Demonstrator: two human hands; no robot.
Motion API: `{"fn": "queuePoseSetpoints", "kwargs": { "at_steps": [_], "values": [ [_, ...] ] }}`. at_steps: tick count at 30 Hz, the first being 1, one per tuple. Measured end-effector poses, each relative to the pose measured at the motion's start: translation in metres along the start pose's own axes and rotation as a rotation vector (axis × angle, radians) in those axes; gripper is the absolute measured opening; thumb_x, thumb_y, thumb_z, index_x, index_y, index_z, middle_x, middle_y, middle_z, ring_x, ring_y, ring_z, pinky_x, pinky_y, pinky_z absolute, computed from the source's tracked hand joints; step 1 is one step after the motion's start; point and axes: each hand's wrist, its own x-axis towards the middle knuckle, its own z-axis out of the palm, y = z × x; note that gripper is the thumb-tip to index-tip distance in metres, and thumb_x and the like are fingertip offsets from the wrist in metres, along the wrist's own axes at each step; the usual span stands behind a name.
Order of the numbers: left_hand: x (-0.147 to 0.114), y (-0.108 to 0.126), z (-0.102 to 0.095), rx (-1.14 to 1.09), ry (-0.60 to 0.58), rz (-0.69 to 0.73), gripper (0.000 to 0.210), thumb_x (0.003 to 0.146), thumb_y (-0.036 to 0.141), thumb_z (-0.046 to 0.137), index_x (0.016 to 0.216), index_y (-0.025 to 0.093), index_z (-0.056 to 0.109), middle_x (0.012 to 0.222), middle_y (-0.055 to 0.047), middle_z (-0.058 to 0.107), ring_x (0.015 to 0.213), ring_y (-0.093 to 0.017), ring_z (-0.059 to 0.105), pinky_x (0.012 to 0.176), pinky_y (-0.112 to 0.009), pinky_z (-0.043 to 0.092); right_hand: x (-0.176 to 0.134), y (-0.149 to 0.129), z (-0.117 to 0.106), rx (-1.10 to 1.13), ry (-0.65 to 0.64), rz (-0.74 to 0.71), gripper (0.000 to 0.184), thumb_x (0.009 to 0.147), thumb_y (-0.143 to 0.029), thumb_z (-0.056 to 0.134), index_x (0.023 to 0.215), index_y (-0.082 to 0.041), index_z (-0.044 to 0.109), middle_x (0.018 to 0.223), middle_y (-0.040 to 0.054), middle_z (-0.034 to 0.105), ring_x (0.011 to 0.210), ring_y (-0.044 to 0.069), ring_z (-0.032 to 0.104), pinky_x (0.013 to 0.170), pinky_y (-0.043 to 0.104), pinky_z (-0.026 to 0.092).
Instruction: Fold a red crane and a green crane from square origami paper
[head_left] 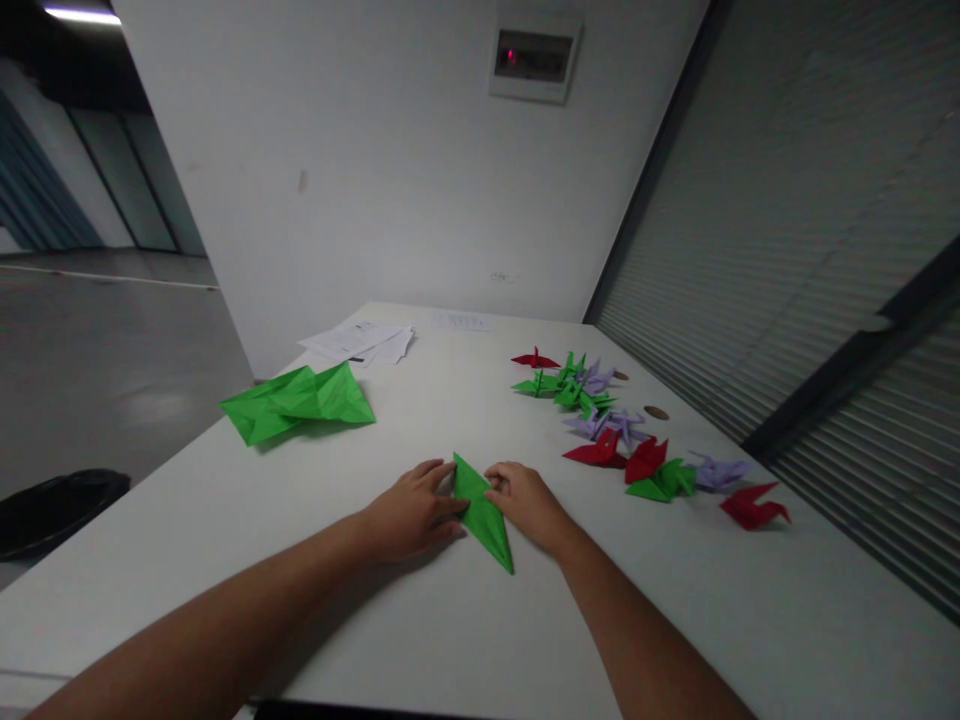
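Head view: our left hand (411, 512) spreads at the folded green paper (484, 518); our right hand (531, 502) curls, pinch unclear; uneven pressure could skew its crease.

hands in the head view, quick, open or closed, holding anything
Left hand: open, touching the left side of the folded green paper.
Right hand: curled at its right side; whether it grips cannot be told.

Kinda loaded white table (442, 645): 1 folded green paper (487, 522) is laid down, loose green sheets (300, 402) are dumped to its left, printed pages (360, 338) are spread farther back on that side, and paper birds (645, 462) are scattered to its right.
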Motion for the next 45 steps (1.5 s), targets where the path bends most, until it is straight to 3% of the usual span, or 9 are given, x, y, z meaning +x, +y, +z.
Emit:
{"fn": "queuePoseSetpoints", "kwargs": {
  "at_steps": [6,9,14,19,26,32,36,45],
  "values": [
    [0.002,0.003,-0.003,-0.025,0.025,-0.038,0.035,0.090,0.038,0.067,0.122,0.025,0.073,0.152,-0.016,0.048,0.139,-0.040,0.044,0.112,-0.057,0.042,-0.001,0.006,0.001,0.101,-0.056,0.004,0.016,0.077,-0.011,0.065,0.087,-0.015,0.076,0.072,0.0004,0.068,0.066,0.014,0.057,0.061,0.024,0.039],
    [0.005,0.003,-0.003,-0.078,0.061,-0.092,0.029,0.087,0.028,0.069,0.115,0.022,0.073,0.143,-0.016,0.057,0.131,-0.036,0.053,0.109,-0.049,0.045,-0.001,0.007,0.001,0.124,-0.072,-0.008,0.015,0.077,-0.012,0.063,0.083,-0.015,0.076,0.069,0.0002,0.067,0.064,0.014,0.056,0.059,0.024,0.038],
    [0.012,-0.003,0.000,-0.301,0.158,-0.372,0.032,0.078,0.016,0.070,0.109,0.020,0.062,0.100,-0.007,0.075,0.092,-0.024,0.070,0.080,-0.033,0.054,-0.001,0.007,0.007,0.251,-0.076,0.072,0.009,0.078,-0.017,0.066,0.083,-0.015,0.074,0.065,-0.0008,0.064,0.058,0.013,0.055,0.054,0.022,0.039],
    [0.014,-0.008,0.002,-0.506,0.151,-0.436,0.044,0.073,0.010,0.067,0.114,0.022,0.054,0.089,0.000,0.078,0.072,-0.016,0.069,0.065,-0.026,0.050,-0.002,0.002,0.011,0.388,-0.113,0.160,0.009,0.082,-0.019,0.063,0.084,-0.015,0.070,0.056,-0.0044,0.056,0.047,0.011,0.050,0.045,0.021,0.034],
    [0.014,-0.009,0.006,-0.495,0.176,-0.386,0.039,0.072,0.006,0.063,0.108,0.021,0.061,0.084,0.000,0.077,0.070,-0.015,0.069,0.065,-0.025,0.050,-0.003,-0.006,0.001,0.109,-0.046,-0.111,0.017,0.074,-0.003,0.067,0.080,-0.016,0.076,0.077,0.0013,0.068,0.072,0.015,0.060,0.068,0.024,0.044],
    [0.014,-0.010,0.005,-0.358,0.154,-0.314,0.025,0.074,0.002,0.061,0.092,0.017,0.070,0.078,-0.001,0.073,0.071,-0.016,0.066,0.065,-0.024,0.046,-0.006,-0.008,-0.006,0.018,-0.135,-0.284,0.025,0.079,0.000,0.063,0.085,-0.019,0.079,0.080,0.0009,0.066,0.076,0.014,0.061,0.072,0.024,0.045],
    [0.013,-0.012,0.002,-0.235,0.115,-0.189,0.023,0.074,-0.001,0.059,0.076,0.017,0.073,0.074,-0.002,0.069,0.072,-0.016,0.063,0.067,-0.025,0.044,-0.009,-0.008,-0.010,-0.010,-0.187,-0.331,0.034,0.081,0.001,0.060,0.096,-0.023,0.080,0.090,0.0021,0.067,0.084,0.016,0.062,0.078,0.025,0.046],
    [0.010,-0.017,0.001,-0.327,0.098,-0.109,0.030,0.077,0.002,0.057,0.085,0.020,0.080,0.080,-0.005,0.070,0.075,-0.017,0.066,0.071,-0.025,0.049,-0.009,0.000,-0.011,-0.039,-0.254,-0.349,0.036,0.087,-0.004,0.059,0.104,-0.027,0.081,0.097,0.0035,0.066,0.087,0.016,0.062,0.080,0.025,0.047]
  ]
}}
